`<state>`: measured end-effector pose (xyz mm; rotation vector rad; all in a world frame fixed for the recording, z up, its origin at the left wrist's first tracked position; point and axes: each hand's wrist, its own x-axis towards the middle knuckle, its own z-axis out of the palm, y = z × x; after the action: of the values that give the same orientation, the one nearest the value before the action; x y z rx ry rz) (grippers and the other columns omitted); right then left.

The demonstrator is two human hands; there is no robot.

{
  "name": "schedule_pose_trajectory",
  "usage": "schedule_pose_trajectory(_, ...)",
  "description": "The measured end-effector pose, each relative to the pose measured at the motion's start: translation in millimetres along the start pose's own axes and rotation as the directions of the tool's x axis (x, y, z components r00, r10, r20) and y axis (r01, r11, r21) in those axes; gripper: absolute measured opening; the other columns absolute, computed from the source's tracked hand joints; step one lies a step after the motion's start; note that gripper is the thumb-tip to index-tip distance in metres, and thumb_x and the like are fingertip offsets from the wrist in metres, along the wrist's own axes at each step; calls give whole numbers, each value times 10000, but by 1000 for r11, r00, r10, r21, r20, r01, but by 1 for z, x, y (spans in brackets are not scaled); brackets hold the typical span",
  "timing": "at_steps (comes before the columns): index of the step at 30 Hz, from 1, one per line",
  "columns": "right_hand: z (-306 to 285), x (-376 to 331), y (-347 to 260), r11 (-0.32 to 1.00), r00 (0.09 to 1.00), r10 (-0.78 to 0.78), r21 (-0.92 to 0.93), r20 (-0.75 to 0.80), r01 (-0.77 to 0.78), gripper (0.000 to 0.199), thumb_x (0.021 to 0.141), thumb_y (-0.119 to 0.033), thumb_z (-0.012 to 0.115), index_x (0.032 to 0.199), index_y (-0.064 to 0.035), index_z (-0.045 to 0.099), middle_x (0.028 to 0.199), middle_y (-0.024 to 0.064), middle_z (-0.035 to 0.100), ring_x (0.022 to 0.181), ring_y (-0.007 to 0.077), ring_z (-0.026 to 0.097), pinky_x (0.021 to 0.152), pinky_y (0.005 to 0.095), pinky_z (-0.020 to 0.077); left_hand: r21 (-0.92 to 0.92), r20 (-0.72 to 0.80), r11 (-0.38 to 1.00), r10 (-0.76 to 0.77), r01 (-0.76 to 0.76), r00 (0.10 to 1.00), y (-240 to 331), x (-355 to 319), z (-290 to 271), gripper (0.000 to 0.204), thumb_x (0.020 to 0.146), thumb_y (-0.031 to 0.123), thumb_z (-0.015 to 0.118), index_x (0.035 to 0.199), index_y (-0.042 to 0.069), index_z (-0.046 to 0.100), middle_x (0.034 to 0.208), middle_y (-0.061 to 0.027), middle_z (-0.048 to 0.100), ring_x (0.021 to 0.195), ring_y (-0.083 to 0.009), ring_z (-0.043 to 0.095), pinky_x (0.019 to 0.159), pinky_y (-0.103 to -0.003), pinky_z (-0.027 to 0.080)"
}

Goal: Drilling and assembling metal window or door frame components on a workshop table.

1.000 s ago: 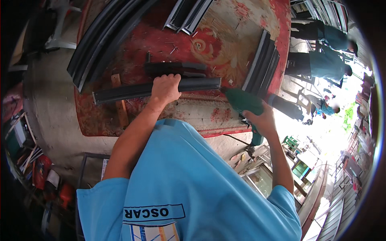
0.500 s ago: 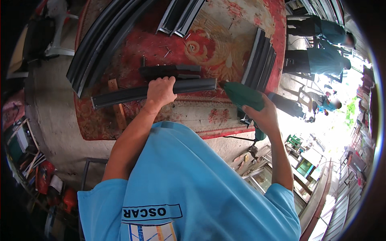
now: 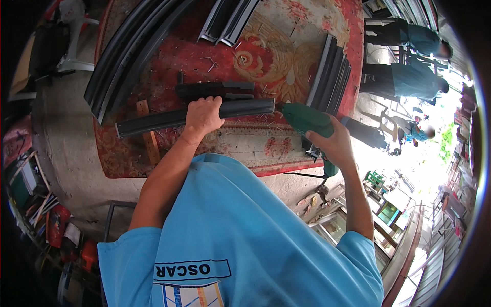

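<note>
My left hand point(image 3: 203, 116) is wrapped round the middle of a dark grey metal profile point(image 3: 153, 124), which lies crosswise over the carpet. In my right hand point(image 3: 338, 146) is a green power drill point(image 3: 307, 117). Its front end points left at the profile's right end, close to it; whether the bit touches cannot be made out. A black tool point(image 3: 215, 90) lies just beyond my left hand, and I cannot tell its kind. Under the profile's left part sits a wooden strip point(image 3: 148, 135).
Long dark profiles point(image 3: 128, 56) lie at the far left, more profiles point(image 3: 227, 23) at the back, and a bundle point(image 3: 331, 77) at the right of the red patterned carpet point(image 3: 179, 56). Loose screws point(image 3: 210, 64) are scattered about. A black cord point(image 3: 302, 174) hangs from the drill. People point(image 3: 414, 77) work at the right.
The drill and my right hand have shifted very slightly left. My left hand and the profile are almost unmoved.
</note>
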<state>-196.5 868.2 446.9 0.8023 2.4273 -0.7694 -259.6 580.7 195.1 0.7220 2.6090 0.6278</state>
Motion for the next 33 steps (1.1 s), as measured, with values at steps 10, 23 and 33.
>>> schedule_pose_trajectory(10,2,1,1,999,1000,-26,-23,-17,26,633,766,-295,849,1307,-18,671,1056,114,778,976,188,746,909,348,564,2,-41,1000,8,-8,999,0,-1,1,442,671,296,896,997,110,662,909,-97,723,870,-317,733,741,-472,585)
schedule_pose_trajectory(23,-2,6,1,1000,1000,26,-7,16,-26,621,769,-286,850,1302,-22,669,1055,120,780,970,190,752,900,346,571,-13,-41,1000,10,-11,999,-2,-1,3,420,687,287,869,997,108,650,901,-103,710,861,-337,718,752,-480,579)
schedule_pose_trajectory(33,11,1,4,994,995,-96,-53,-26,95,649,765,-264,847,1320,2,642,1087,167,773,1001,234,750,922,364,567,-14,-48,1000,13,-14,999,-5,2,5,414,687,290,865,987,104,649,880,-101,701,840,-336,714,740,-469,583)
